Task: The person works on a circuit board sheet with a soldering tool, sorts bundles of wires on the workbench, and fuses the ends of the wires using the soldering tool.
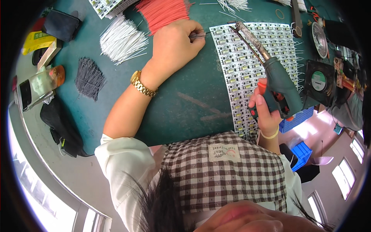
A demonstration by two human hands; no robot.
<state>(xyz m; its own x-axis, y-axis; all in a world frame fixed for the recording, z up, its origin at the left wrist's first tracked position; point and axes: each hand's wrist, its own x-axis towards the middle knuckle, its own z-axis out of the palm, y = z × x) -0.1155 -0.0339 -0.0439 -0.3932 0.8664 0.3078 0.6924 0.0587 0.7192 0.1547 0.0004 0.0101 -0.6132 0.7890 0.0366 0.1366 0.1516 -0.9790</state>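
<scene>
My left hand (174,43) is closed on a small bundle of thin black wires (198,35), held just left of the top corner of a circuit board panel (228,73). One wire end points toward the panel's edge. My right hand (267,118) grips the handle of a dark green soldering gun (281,77), with a finger at its orange-red trigger (262,86). Over the panel's upper part sits the gun's metal tip (239,26). Rows of small components cover the panel, and white wires stick out along its right edge.
Red wires (164,14), white wires (120,40) and black wires (89,78) lie in piles on the green table (185,98). More panels (103,7) are stacked at the far left. A fan (319,80) stands at right; a bottle (42,83) is at left.
</scene>
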